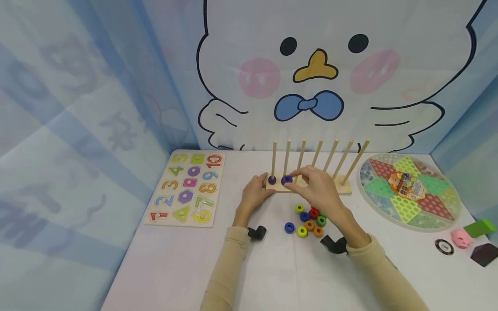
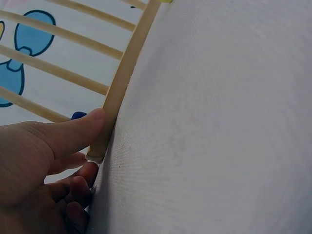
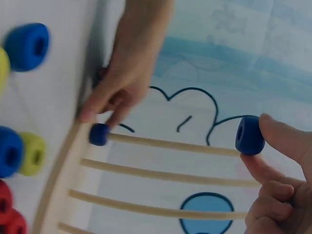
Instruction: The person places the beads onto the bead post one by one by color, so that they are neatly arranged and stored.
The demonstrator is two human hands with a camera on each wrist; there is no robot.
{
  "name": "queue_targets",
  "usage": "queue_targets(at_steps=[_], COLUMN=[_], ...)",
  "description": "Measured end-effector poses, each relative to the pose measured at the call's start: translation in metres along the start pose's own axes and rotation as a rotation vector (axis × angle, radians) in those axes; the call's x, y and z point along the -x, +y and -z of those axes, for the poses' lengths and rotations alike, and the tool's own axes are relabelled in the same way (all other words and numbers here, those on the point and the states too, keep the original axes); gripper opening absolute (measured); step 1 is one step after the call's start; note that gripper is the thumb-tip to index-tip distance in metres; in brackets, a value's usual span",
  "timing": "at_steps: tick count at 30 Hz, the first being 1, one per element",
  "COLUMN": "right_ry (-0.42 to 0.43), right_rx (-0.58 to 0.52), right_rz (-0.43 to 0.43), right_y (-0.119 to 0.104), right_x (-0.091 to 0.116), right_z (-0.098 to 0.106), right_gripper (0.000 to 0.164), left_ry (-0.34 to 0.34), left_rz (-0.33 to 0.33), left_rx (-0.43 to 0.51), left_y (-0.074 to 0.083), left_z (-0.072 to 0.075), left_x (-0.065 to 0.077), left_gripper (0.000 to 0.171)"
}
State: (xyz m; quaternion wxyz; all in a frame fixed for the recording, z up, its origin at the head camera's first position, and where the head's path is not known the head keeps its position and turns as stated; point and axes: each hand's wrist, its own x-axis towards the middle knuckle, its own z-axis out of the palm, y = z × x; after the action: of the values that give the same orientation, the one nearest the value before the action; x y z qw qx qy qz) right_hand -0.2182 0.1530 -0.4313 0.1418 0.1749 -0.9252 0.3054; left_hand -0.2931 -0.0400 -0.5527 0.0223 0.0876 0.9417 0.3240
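A wooden peg stand (image 1: 280, 188) with a row of several upright pegs lies across the table. Its left end is in the grip of my left hand (image 1: 254, 195), thumb along the front edge in the left wrist view. One dark blue-purple bead (image 1: 272, 180) sits at the foot of the leftmost peg. Between thumb and index finger, my right hand (image 1: 320, 190) pinches a second dark blue bead (image 3: 250, 135). In the right wrist view this bead is up near the tips of the pegs, its hole facing sideways.
Loose beads in yellow, blue (image 1: 289, 227), red, green and orange lie in front of the stand. A number-and-shape puzzle board (image 1: 218, 190) is at left. On the right are a round checkers board (image 1: 365, 203), a pink pig (image 1: 461, 238), a round chip (image 1: 444, 247) and blocks (image 1: 479, 228).
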Motion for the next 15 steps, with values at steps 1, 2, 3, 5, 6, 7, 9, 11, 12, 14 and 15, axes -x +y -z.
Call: queue_targets(at_steps=[1,2,3,5,6,7,9,11,12,14,15], right_ry=[0.03,0.054,0.075,0.118,0.131,0.139,0.138,0.113,0.095,0.06,0.044], right_rx=[0.003,0.005,0.008,0.021,0.027,0.033,0.048,0.063,0.067,0.079,0.086], right_rz=[0.015,0.025,0.033,0.047,0.05,0.052,0.043,0.03,0.022,0.002,-0.008], right_y=[-0.005,-0.01,-0.015,-0.024,-0.027,-0.03,-0.035,-0.037,-0.037,-0.038,-0.038], right_x=[-0.008,-0.016,-0.025,-0.042,-0.05,-0.059,-0.073,-0.084,-0.088,-0.092,-0.093], right_z=[0.005,0.01,0.015,0.023,0.025,0.028,0.03,0.031,0.031,0.03,0.029], right_gripper=[0.037,0.038,0.038,0.039,0.039,0.039,0.04,0.039,0.039,0.039,0.039], left_ry=[0.0,-0.002,-0.006,-0.009,-0.008,-0.006,0.002,0.007,0.008,0.005,0.002], left_rz=[-0.002,-0.005,-0.004,-0.007,-0.009,-0.011,-0.017,-0.025,-0.03,-0.034,-0.035], left_rx=[0.0,-0.004,-0.006,-0.007,-0.009,-0.01,-0.01,-0.009,-0.009,-0.006,-0.007], left_y=[0.0,-0.001,-0.001,-0.002,-0.003,-0.004,-0.005,-0.005,-0.005,-0.004,-0.004], left_z=[0.0,-0.001,-0.001,-0.001,-0.001,-0.001,-0.001,-0.002,-0.002,-0.001,0.0], left_x=[0.001,0.001,0.002,0.003,0.004,0.004,0.003,0.002,0.001,-0.001,-0.001], left_gripper=[0.072,0.072,0.072,0.071,0.071,0.071,0.071,0.071,0.071,0.071,0.071])
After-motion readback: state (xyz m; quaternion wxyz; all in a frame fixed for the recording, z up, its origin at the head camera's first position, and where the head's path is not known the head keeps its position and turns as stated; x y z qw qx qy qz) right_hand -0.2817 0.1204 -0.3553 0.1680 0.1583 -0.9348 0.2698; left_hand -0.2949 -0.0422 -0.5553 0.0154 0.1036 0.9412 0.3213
